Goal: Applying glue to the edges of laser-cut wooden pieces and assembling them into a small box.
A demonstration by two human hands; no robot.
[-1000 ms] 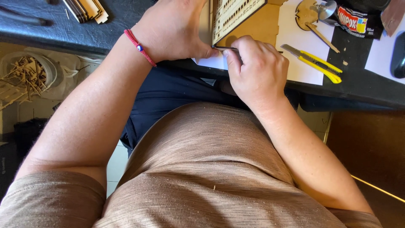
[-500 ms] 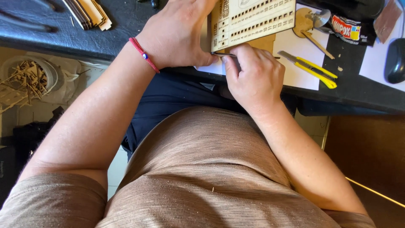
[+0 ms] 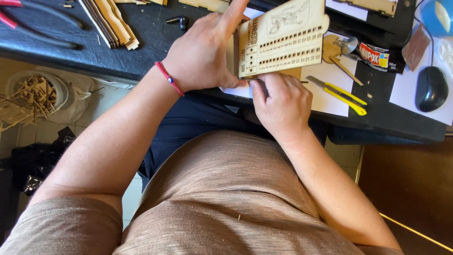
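The left hand (image 3: 203, 52) grips the left edge of a thin laser-cut wooden panel (image 3: 283, 40), fingers spread, thumb pressed under its lower corner. The right hand (image 3: 281, 101) is curled nearly closed, fingertips pinching at the panel's bottom edge; what they pinch is hidden. The panel stands between both hands on the dark tabletop (image 3: 71, 52). Just right of the right hand lies a yellow utility knife (image 3: 337, 92).

Black desk (image 3: 118, 61) bearing utility knife (image 3: 337, 94), mouse (image 3: 431, 88).
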